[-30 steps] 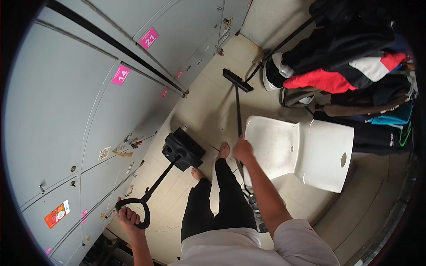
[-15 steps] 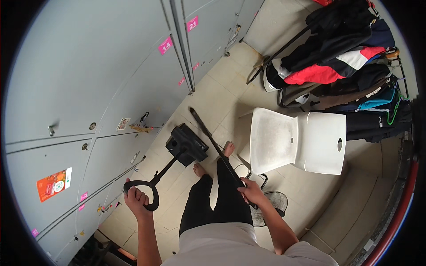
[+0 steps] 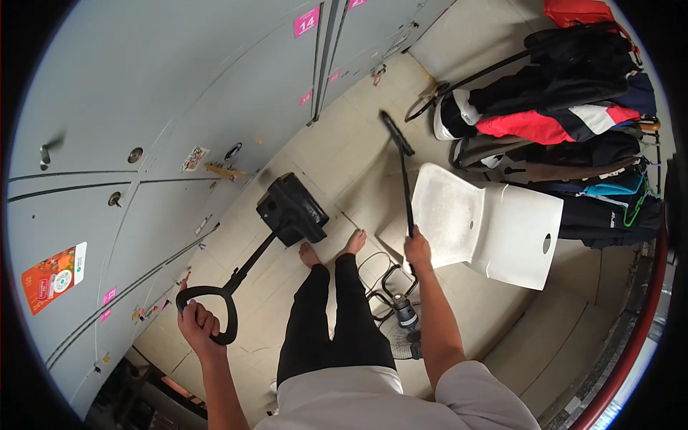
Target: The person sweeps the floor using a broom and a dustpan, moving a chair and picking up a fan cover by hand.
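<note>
My left hand point(image 3: 198, 326) is closed round the loop handle of a long-handled black dustpan point(image 3: 292, 208). The pan end is down at the floor beside the lockers, just ahead of my bare feet. In my right hand point(image 3: 418, 252) is the stick of a black broom point(image 3: 398, 132), gripped partway along its length. Its narrow head points away from me, low over the tiles beyond a white chair point(image 3: 512, 229). My right hand is close to the left edge of the chair seat; whether they touch I cannot tell.
Grey metal lockers point(image 3: 179, 79) run along the left. Clothes point(image 3: 552, 136) hang on a rack at the far right. A fan point(image 3: 405, 312) stands behind my right forearm, low by the chair. Pale floor tiles point(image 3: 315, 158) lie between lockers and chair.
The broom has swung to the right, its head now nearer the clothes rack. My right hand has moved forward beside the chair. My left hand keeps hold of the dustpan; the view has shifted slightly.
</note>
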`<state>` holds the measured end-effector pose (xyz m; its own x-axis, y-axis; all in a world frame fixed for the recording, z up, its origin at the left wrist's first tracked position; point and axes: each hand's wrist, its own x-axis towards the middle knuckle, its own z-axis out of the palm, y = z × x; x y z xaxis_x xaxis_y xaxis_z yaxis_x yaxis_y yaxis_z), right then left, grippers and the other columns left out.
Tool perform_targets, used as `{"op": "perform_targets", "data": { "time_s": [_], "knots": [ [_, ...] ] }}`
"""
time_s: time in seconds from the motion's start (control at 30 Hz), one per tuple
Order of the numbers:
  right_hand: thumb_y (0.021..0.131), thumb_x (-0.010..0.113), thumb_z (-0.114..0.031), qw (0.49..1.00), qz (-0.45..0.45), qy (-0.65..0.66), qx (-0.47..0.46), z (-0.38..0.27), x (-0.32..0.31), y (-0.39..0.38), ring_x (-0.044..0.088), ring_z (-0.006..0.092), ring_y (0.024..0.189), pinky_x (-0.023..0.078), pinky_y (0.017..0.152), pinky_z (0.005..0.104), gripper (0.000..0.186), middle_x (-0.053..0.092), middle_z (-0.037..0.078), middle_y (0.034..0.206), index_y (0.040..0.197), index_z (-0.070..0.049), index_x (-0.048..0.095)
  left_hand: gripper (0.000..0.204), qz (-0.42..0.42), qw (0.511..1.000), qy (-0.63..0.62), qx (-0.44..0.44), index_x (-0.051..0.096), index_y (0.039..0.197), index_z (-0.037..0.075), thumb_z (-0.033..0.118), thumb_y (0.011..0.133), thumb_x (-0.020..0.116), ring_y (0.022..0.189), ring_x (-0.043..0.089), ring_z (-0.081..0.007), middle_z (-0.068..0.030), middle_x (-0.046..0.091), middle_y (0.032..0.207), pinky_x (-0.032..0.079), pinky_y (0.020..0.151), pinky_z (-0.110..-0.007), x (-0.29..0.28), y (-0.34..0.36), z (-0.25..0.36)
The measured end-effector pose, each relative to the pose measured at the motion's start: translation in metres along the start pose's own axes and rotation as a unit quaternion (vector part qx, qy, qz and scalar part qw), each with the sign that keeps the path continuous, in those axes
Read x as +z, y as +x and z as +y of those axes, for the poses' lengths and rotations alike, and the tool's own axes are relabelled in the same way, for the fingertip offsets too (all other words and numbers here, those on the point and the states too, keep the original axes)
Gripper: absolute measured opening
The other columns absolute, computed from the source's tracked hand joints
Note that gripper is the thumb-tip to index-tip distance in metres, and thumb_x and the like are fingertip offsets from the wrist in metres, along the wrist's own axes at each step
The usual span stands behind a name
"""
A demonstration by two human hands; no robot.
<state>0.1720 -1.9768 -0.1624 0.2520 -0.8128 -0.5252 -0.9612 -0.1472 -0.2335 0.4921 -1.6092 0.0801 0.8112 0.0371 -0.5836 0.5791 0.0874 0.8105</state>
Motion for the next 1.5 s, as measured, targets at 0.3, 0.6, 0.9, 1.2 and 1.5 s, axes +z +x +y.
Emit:
{"op": "perform_targets", "data": {
  "time_s": [0.3, 0.6, 0.9, 1.2, 1.5],
  "knots": [
    [0.086, 0.062, -0.024, 0.998, -0.018, 0.032, -0.05, 0.112, 0.018, -0.104, 0.065, 0.0447, 0.091, 0.051, 0.075, 0.0472, 0.056, 0.065, 0.031, 0.093, 0.136, -0.003, 0.05, 0.045, -0.004, 1.0, 0.012, -0.014, 0.042, 0.142, 0.005, 0.012, 0.097, 0.045, 0.04, 0.022, -0.0013, 0.0069, 0.028, 0.058, 0.022, 0.034, -0.02, -0.015, 0.014, 0.008],
    [0.093, 0.05, -0.013, 0.889, -0.064, 0.41, 0.193, 0.078, 0.025, -0.108, 0.045, 0.0106, 0.042, 0.037, 0.039, 0.0301, 0.053, 0.048, 0.0, 0.055, 0.146, -0.007, 0.043, 0.046, 0.011, 1.0, 0.011, -0.027, 0.043, 0.142, 0.006, 0.01, 0.096, 0.045, 0.039, 0.021, -0.0017, 0.0065, 0.027, 0.058, 0.021, 0.034, -0.02, -0.02, 0.009, 0.006],
    [0.087, 0.05, -0.013, 0.967, 0.053, 0.21, 0.135, 0.017, 0.094, 0.116, 0.066, 0.0361, 0.057, 0.052, 0.05, 0.0437, 0.046, 0.065, 0.024, 0.073, 0.132, -0.005, 0.054, 0.049, -0.015, 0.999, 0.032, -0.01, 0.039, 0.145, 0.007, 0.013, 0.097, 0.045, 0.041, 0.022, -0.0008, 0.0074, 0.026, 0.06, 0.024, 0.034, -0.019, -0.019, 0.004, 0.002],
    [0.096, 0.048, -0.025, 0.935, 0.048, 0.322, 0.141, -0.049, 0.106, -0.03, 0.065, 0.0405, 0.055, 0.051, 0.055, 0.048, 0.051, 0.066, 0.028, 0.078, 0.136, 0.006, 0.044, 0.047, -0.013, 1.0, 0.02, -0.003, 0.042, 0.143, 0.006, 0.014, 0.097, 0.048, 0.042, 0.022, -0.0009, 0.0074, 0.026, 0.06, 0.024, 0.035, -0.019, -0.009, -0.001, 0.002],
    [0.089, 0.049, -0.017, 0.972, 0.053, 0.184, 0.139, -0.027, 0.11, 0.132, 0.067, 0.0464, 0.084, 0.053, 0.073, 0.0543, 0.051, 0.066, 0.032, 0.084, 0.131, 0.009, 0.035, 0.045, -0.009, 0.999, 0.042, -0.005, 0.043, 0.142, 0.008, 0.013, 0.097, 0.048, 0.042, 0.023, -0.0011, 0.0074, 0.027, 0.059, 0.024, 0.034, -0.019, -0.01, -0.001, 0.001]
  ]
}}
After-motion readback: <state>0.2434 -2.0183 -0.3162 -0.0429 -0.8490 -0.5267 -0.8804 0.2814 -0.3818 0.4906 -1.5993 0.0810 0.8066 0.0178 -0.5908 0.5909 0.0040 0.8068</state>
